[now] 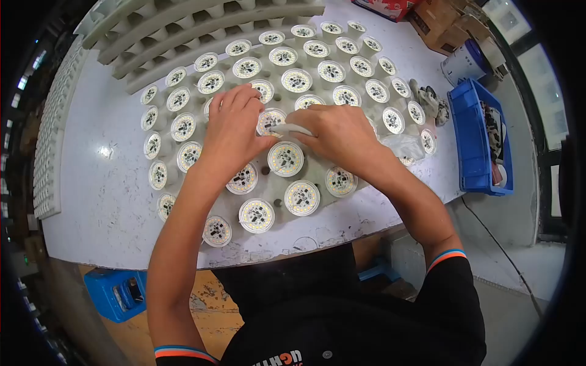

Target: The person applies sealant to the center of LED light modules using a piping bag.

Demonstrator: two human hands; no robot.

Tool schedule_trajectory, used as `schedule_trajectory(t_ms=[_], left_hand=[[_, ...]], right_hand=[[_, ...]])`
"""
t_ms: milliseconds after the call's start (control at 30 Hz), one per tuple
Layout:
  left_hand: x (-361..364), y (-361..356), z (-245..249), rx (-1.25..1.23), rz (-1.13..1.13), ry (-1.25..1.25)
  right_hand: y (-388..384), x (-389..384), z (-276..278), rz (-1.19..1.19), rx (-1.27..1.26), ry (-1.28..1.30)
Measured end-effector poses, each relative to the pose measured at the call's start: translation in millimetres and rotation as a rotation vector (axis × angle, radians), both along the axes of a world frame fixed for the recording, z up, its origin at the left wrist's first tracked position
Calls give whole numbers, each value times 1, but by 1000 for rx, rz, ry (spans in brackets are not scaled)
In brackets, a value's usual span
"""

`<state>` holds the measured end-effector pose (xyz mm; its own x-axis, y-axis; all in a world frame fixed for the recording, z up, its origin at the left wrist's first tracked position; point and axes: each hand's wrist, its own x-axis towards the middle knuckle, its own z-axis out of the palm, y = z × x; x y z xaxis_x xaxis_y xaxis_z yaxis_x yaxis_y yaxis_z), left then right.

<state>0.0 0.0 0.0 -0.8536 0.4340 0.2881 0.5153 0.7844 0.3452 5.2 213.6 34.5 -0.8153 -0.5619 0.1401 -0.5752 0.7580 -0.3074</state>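
The right hand [332,129] pinches a pale, flat, curved piece [293,129]; the left hand [235,125], thumb spread from its bent fingers, is at the same round lamp [270,121], mid-tray. Bare tabletop [101,183] runs left of the tray [278,186], narrowing in front, where four lamps stand nearest the edge. Their clear-rimmed faces carry yellow dots. One blue plastic bin [467,140] sits right, beyond a crumpled translucent bag [404,146].

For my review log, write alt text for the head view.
A person's right hand holds a pale, thin object over round LED boards, the left hand close beside it. The boards are arranged in rows above a white table.
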Motion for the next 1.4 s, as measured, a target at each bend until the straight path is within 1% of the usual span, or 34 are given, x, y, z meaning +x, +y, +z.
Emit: schedule_trajectory(t_ms=[1067, 1167, 1267, 1400], left_hand=[[2, 3, 6, -22, 30, -35], [6, -1, 9, -18, 7, -10], [2, -15, 13, 77, 14, 39], [-15, -35, 16, 202, 138, 2]], right_hand=[[-1, -1, 3, -5, 26, -45], [1, -1, 2, -32, -43, -38], [7, 0, 7, -94, -167, -69], [11, -2, 4, -130, -310, -48]])
